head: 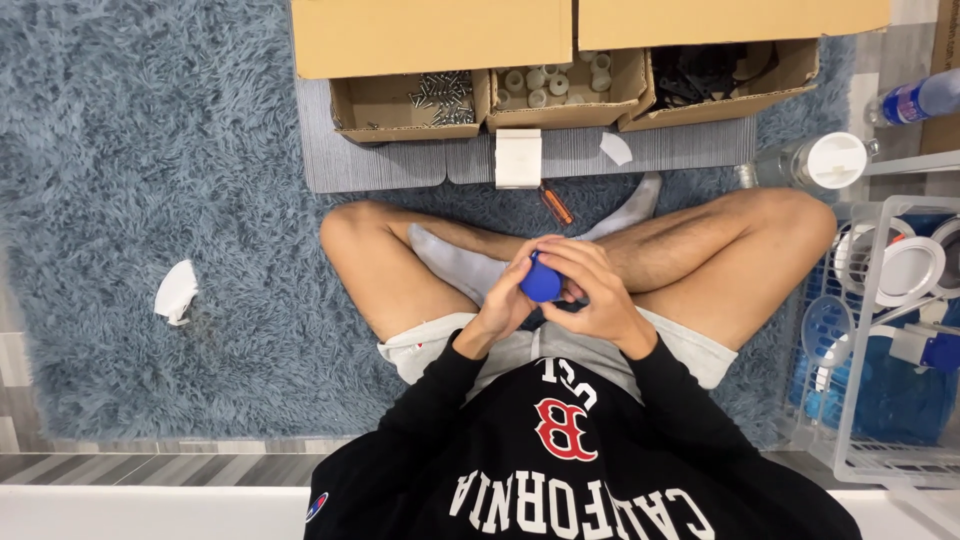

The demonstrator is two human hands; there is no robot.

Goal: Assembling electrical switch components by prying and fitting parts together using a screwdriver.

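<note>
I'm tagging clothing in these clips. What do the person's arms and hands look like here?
Both arms wear long black sleeves that reach the wrists. The left hand and right hand are bare: no gloves, rings or watch show. A small emblem sits on the left sleeve near the frame's lower edge.

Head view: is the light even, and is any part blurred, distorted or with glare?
Head view: soft, even light with only faint shadows under the legs; the hands, left hand and right hand, and the blue round piece between them look sharp; no strong glare; edges bend slightly, as at the white wire basket.
</note>
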